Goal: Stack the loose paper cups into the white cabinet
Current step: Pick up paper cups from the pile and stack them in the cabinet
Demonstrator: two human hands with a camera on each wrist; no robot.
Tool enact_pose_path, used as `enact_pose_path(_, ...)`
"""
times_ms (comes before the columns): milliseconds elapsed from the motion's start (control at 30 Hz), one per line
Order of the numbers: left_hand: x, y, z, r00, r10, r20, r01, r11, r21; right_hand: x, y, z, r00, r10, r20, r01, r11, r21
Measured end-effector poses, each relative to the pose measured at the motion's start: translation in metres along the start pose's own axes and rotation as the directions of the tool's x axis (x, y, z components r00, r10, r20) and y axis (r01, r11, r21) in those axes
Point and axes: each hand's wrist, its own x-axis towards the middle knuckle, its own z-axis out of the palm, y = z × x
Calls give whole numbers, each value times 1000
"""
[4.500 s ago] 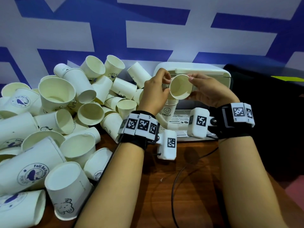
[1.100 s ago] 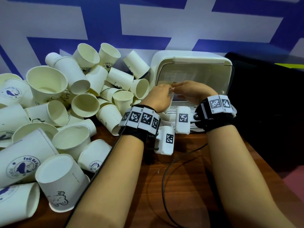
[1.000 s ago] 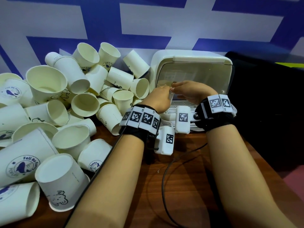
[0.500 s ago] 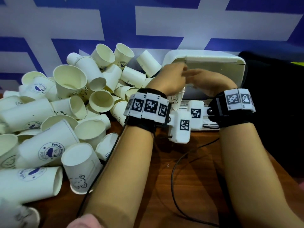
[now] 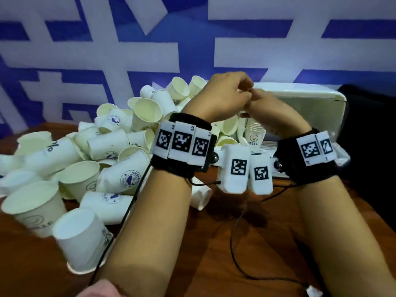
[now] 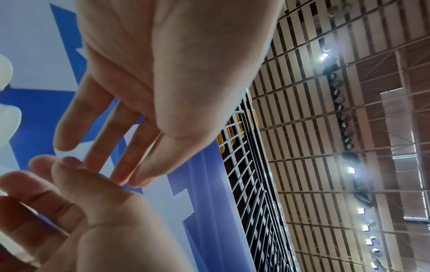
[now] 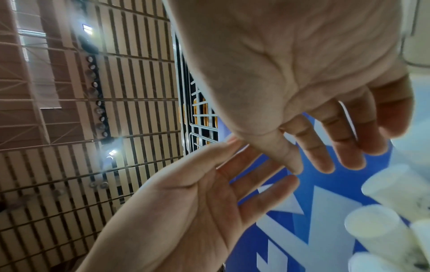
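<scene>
both hands hold nothing. head view: left hand (image 5: 222,97) and right hand (image 5: 267,110) meet in front of the white cabinet (image 5: 308,108); loose paper cups (image 5: 120,151) lie left of it, nearer the left hand. wrist views: fingers (image 6: 97,117) loosely spread, empty.

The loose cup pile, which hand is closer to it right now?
Left. The left hand hovers above the loose cup pile's right edge; the right hand sits farther right, before the white cabinet.

Loose paper cups (image 5: 90,159) lie heaped on the table (image 5: 214,243) to my left; the cabinet (image 5: 310,112) sits behind my raised hands, right of the heap, a cup stack (image 5: 254,133) at its front.
</scene>
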Motion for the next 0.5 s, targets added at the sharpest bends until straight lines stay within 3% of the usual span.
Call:
enact_pose_path(133,-28,-12,-32,996,-86,-18,87,996,23,-7,-30,33,991,-66,115,71,997,-39)
enact_pose_path(333,-66,-19,-77,986,-145,-82,151,986,73,-22,-65,73,961,-136,242,112,988,109)
enact_pose_path(500,-107,-28,-111,984,-161,-71,168,980,104,-34,-71,116,934,-142,326,144,989,18)
